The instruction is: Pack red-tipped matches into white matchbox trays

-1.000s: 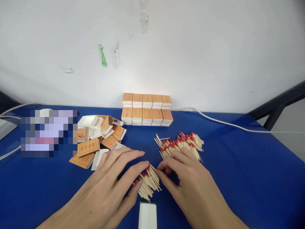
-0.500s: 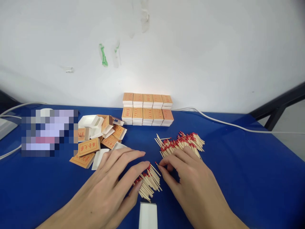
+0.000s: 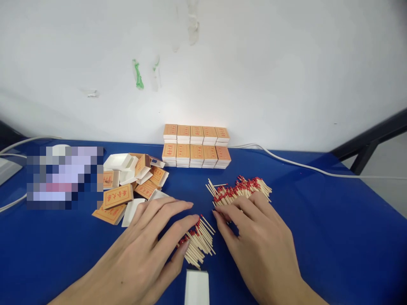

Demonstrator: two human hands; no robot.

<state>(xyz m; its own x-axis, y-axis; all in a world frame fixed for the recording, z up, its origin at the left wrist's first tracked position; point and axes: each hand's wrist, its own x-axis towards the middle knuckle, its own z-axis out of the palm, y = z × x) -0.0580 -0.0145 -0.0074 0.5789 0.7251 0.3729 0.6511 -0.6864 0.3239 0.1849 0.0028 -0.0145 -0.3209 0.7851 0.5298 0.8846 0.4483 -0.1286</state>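
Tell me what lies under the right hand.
The right hand covers the near edge of the loose match pile and blue table. Whether matches lie under the palm is hidden.

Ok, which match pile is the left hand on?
The small near pile, between both hands; the left hand flanks it with thumb and forefinger. The bigger far pile lies at the right hand fingertips.

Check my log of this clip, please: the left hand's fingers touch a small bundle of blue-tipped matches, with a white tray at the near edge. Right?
Not quite: in the head view the small bundle of matches touched by the left hand has red tips, not blue. The white tray does lie at the near edge.
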